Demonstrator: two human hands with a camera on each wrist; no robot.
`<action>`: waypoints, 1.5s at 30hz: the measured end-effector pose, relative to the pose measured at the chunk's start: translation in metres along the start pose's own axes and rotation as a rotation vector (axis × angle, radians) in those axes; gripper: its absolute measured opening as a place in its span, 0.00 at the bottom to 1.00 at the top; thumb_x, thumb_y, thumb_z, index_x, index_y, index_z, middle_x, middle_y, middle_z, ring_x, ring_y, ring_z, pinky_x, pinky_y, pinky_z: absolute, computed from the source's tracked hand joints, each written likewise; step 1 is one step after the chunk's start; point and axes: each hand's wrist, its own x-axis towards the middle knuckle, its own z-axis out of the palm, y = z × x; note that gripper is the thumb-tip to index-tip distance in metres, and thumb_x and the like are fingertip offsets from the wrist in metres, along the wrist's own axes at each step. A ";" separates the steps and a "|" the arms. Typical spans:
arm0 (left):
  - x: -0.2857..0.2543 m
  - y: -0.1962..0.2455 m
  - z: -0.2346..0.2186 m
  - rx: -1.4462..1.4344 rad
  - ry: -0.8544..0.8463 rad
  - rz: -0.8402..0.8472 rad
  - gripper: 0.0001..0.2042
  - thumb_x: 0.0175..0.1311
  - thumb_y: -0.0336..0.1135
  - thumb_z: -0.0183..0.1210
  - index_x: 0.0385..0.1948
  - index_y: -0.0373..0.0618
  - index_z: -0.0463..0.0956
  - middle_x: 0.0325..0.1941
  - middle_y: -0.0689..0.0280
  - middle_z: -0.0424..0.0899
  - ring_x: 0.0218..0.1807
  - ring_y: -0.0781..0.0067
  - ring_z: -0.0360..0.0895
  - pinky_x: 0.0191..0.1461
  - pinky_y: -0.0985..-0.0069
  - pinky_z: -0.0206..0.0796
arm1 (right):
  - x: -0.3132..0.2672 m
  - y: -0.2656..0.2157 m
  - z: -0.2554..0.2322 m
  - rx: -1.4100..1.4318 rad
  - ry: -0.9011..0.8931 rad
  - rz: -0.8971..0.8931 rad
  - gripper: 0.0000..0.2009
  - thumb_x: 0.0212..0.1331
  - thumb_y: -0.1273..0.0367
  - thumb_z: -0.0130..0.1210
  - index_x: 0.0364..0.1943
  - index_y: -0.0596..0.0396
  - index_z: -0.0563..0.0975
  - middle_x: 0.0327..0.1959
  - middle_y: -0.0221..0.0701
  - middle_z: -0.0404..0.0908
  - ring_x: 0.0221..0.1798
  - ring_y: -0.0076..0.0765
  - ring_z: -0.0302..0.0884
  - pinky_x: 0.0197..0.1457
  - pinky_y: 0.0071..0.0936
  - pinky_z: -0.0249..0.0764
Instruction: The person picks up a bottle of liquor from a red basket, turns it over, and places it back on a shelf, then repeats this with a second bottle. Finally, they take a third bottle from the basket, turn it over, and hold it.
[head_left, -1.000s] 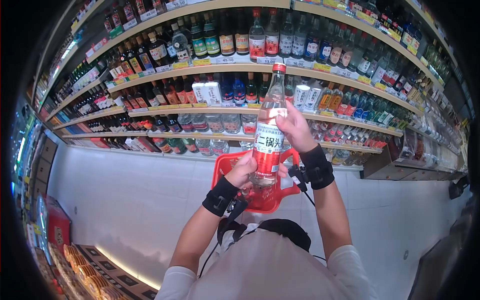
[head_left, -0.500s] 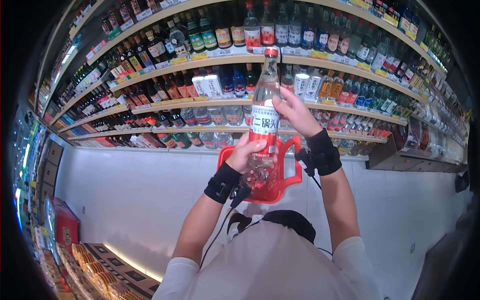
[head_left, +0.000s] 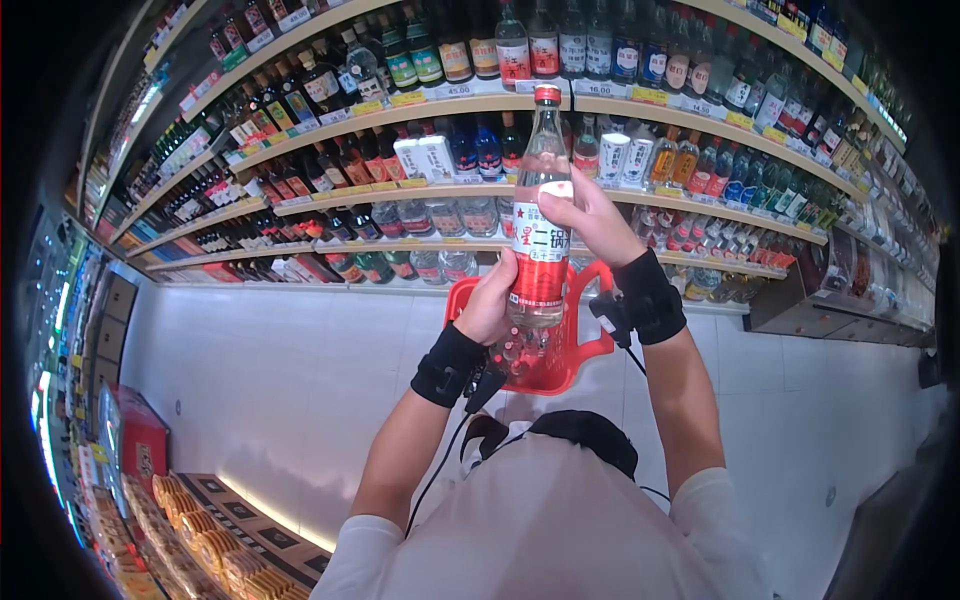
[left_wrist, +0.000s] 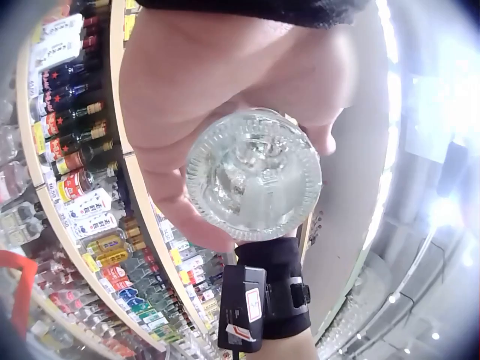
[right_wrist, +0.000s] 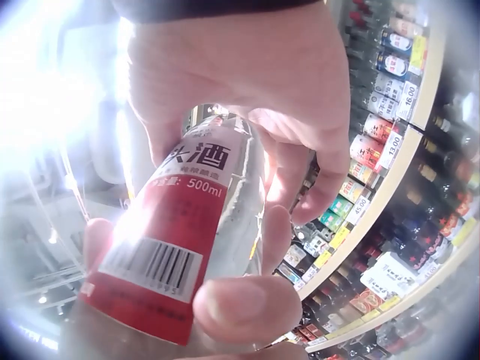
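So the clear bottle [head_left: 540, 215] is held upright, up in front of the shelves [head_left: 420, 105], with the red-and-white label turned toward the person, probably to read it. The left hand [head_left: 490, 310] is curled around the base and the right hand [head_left: 590, 215] wraps the middle, fingers over the label. Cap's on, clear liquid inside. Just below the bottle sits a red basket [head_left: 580, 345]; can't really tell what's in it.

Packed shelves [head_left: 450, 215] ahead (red basket [head_left: 570, 345] below); floor [head_left: 280, 370] open.
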 end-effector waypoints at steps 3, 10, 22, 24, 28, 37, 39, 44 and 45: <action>0.000 -0.002 0.003 0.084 0.081 0.013 0.37 0.72 0.66 0.28 0.63 0.39 0.61 0.53 0.53 0.79 0.50 0.58 0.82 0.53 0.61 0.77 | -0.002 0.001 -0.002 0.016 -0.007 -0.025 0.26 0.67 0.65 0.56 0.65 0.57 0.61 0.54 0.37 0.78 0.56 0.30 0.77 0.60 0.29 0.72; -0.007 0.000 0.014 0.026 0.062 -0.026 0.37 0.72 0.66 0.26 0.62 0.39 0.63 0.50 0.52 0.81 0.51 0.61 0.81 0.51 0.64 0.76 | -0.006 -0.002 -0.005 0.074 -0.090 0.024 0.29 0.68 0.59 0.54 0.67 0.58 0.60 0.58 0.32 0.73 0.59 0.28 0.71 0.63 0.29 0.67; -0.006 -0.003 0.035 -0.014 0.136 -0.027 0.31 0.76 0.59 0.28 0.60 0.38 0.63 0.48 0.54 0.80 0.41 0.61 0.85 0.46 0.65 0.81 | -0.012 0.005 -0.010 0.154 -0.048 0.029 0.26 0.67 0.62 0.51 0.66 0.58 0.62 0.57 0.32 0.73 0.59 0.28 0.70 0.64 0.30 0.65; -0.005 -0.007 0.033 0.003 0.139 -0.030 0.31 0.76 0.59 0.28 0.60 0.38 0.63 0.47 0.54 0.80 0.41 0.61 0.84 0.46 0.65 0.81 | -0.013 0.008 -0.015 0.168 -0.057 0.021 0.24 0.69 0.64 0.50 0.66 0.57 0.61 0.58 0.38 0.75 0.59 0.31 0.74 0.62 0.29 0.69; -0.005 -0.010 0.029 -0.027 0.086 -0.045 0.31 0.76 0.58 0.29 0.60 0.38 0.63 0.48 0.53 0.80 0.44 0.60 0.84 0.47 0.65 0.80 | -0.018 0.010 -0.019 0.137 -0.047 0.036 0.25 0.69 0.63 0.51 0.66 0.55 0.61 0.58 0.38 0.75 0.58 0.30 0.74 0.60 0.29 0.71; 0.000 -0.021 0.032 -0.071 0.111 -0.061 0.31 0.75 0.59 0.29 0.60 0.39 0.63 0.47 0.51 0.79 0.42 0.55 0.83 0.46 0.58 0.79 | -0.030 0.010 -0.032 0.079 -0.031 0.033 0.26 0.69 0.63 0.51 0.67 0.55 0.59 0.58 0.35 0.75 0.60 0.32 0.74 0.61 0.29 0.71; 0.000 -0.023 0.029 -0.181 -0.007 -0.115 0.32 0.74 0.61 0.28 0.61 0.40 0.62 0.44 0.49 0.79 0.39 0.51 0.82 0.43 0.56 0.78 | -0.031 0.012 -0.039 0.083 -0.048 0.017 0.27 0.69 0.62 0.51 0.67 0.55 0.59 0.58 0.35 0.73 0.61 0.32 0.72 0.62 0.31 0.69; -0.005 -0.022 0.034 -0.560 -0.358 -0.246 0.32 0.73 0.61 0.29 0.59 0.40 0.64 0.37 0.48 0.76 0.31 0.47 0.80 0.33 0.55 0.75 | -0.031 -0.004 -0.034 0.205 -0.068 -0.003 0.27 0.69 0.59 0.50 0.66 0.57 0.59 0.57 0.37 0.72 0.58 0.34 0.73 0.65 0.33 0.66; -0.005 -0.026 0.031 -0.639 -0.409 -0.274 0.30 0.72 0.58 0.31 0.60 0.41 0.64 0.40 0.44 0.77 0.32 0.44 0.80 0.35 0.55 0.76 | -0.031 -0.011 -0.030 0.212 -0.082 -0.008 0.24 0.68 0.61 0.52 0.63 0.57 0.62 0.54 0.35 0.75 0.54 0.30 0.75 0.61 0.30 0.69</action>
